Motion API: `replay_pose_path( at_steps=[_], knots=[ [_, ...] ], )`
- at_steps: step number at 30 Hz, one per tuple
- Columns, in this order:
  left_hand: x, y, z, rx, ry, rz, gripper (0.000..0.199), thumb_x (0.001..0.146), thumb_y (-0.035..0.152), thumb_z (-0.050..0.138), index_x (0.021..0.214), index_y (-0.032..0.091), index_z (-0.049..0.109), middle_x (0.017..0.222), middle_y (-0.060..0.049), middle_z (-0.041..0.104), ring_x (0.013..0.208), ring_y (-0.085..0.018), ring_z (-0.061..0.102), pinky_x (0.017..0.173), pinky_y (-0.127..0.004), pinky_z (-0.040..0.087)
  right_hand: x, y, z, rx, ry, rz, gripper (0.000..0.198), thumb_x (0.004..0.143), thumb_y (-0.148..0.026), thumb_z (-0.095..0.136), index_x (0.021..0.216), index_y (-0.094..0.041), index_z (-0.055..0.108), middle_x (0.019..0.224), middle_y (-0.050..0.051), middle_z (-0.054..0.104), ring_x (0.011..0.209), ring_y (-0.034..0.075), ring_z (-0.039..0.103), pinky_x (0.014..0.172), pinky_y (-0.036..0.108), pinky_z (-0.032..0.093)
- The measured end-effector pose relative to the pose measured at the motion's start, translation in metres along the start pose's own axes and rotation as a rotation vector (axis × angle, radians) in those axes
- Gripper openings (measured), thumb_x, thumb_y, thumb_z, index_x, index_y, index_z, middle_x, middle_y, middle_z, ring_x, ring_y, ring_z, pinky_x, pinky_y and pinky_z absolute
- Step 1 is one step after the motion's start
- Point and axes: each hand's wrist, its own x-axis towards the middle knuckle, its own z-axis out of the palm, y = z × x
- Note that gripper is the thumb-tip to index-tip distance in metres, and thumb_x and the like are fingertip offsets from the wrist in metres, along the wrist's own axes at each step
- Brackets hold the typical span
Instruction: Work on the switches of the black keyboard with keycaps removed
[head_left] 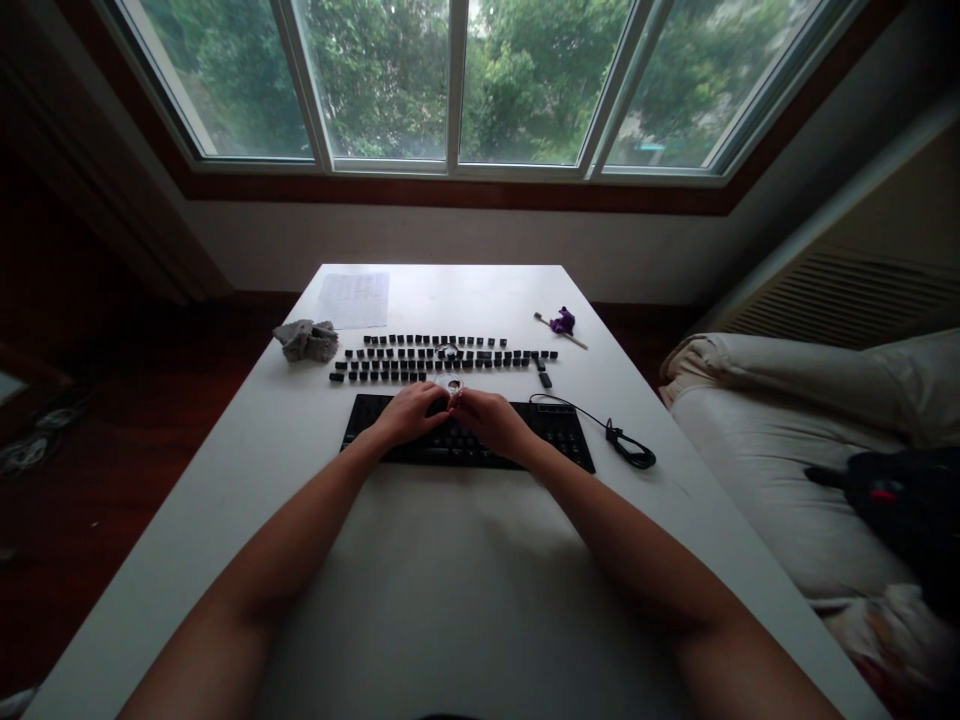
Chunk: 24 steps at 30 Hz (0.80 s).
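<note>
A black keyboard [471,458] lies on the white table, and both hands are over its middle. My left hand [411,412] has its fingers curled inward, closed, with the tips meeting those of the other hand. My right hand [491,418] is pinched closed at the same spot; whatever is between the fingertips is too small to make out. Just beyond the fingertips is a small round, shiny object [451,383], partly covered by the hands. Loose black keycaps [397,365] stand in several rows behind the keyboard.
A grey cloth [307,341] sits at the table's left edge, near a sheet of paper [354,299]. At the right lie a toothbrush-like stick [574,340], a purple crumpled item [563,321] and a coiled black cable [631,447]. A cushioned seat [757,480] stands beside the table.
</note>
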Motion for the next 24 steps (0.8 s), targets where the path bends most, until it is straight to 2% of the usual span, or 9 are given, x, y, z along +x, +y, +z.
replay_pose_path(
  at_steps=[3,8,13,19,24],
  knots=[
    [0.000,0.000,0.000,-0.008,0.007,0.005,0.023,0.089,0.033,0.064,0.110,0.025,0.065,0.110,-0.006,0.067,0.104,-0.025,0.060,0.093,-0.039,0.048,-0.003,-0.007,-0.004,-0.079,-0.075,-0.076,0.009,0.088,-0.026,0.059,0.089,-0.023,0.067,0.083,0.002,0.068,0.066,0.014,0.056,0.068,0.026,0.043],
    [-0.002,-0.005,0.000,-0.019,0.022,-0.012,0.025,0.088,0.035,0.067,0.111,0.026,0.067,0.110,-0.005,0.067,0.105,-0.024,0.060,0.094,-0.039,0.048,-0.008,-0.008,-0.012,-0.121,-0.115,-0.076,0.012,0.078,-0.015,0.059,0.085,-0.023,0.065,0.079,0.000,0.063,0.063,0.012,0.049,0.063,0.025,0.040],
    [-0.003,-0.008,-0.002,-0.021,0.023,-0.015,0.027,0.089,0.037,0.067,0.113,0.028,0.068,0.110,-0.005,0.068,0.105,-0.024,0.061,0.095,-0.039,0.047,-0.007,0.004,-0.014,0.030,-0.078,-0.028,0.020,0.079,-0.015,0.056,0.088,-0.022,0.072,0.085,0.002,0.065,0.064,0.013,0.053,0.064,0.026,0.046],
    [-0.004,-0.009,-0.001,-0.030,0.023,-0.011,0.025,0.089,0.038,0.067,0.112,0.027,0.069,0.109,-0.005,0.068,0.104,-0.024,0.061,0.093,-0.040,0.048,-0.009,0.021,-0.019,0.313,-0.129,0.078,0.019,0.079,-0.018,0.057,0.089,-0.018,0.074,0.087,0.004,0.069,0.067,0.013,0.061,0.063,0.026,0.052],
    [-0.005,-0.010,-0.002,-0.057,0.044,-0.017,0.023,0.090,0.035,0.065,0.111,0.026,0.069,0.110,-0.006,0.068,0.105,-0.024,0.061,0.093,-0.040,0.049,-0.008,0.027,-0.026,0.473,0.020,0.156,0.014,0.082,-0.023,0.060,0.087,-0.016,0.071,0.082,0.003,0.069,0.065,0.013,0.063,0.061,0.026,0.053]
  ],
)
